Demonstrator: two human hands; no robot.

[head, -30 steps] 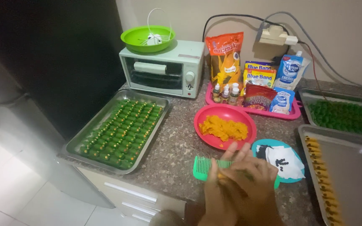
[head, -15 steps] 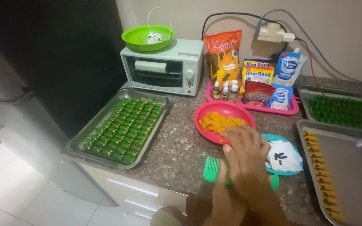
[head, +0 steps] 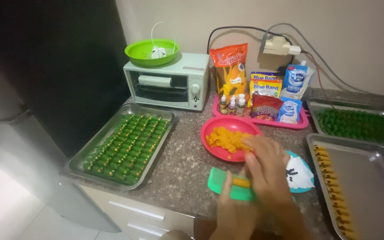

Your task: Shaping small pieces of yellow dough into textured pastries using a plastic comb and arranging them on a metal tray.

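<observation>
Left hand: gripping the green comb, just before the red bowl.
Right hand: pressing orange dough onto the comb, fingers flat.

Your left hand held a green comb flat on the speckled surface, while your right hand pressed a strip of orange dough onto it. A red plate of the same dough sat just behind.
</observation>
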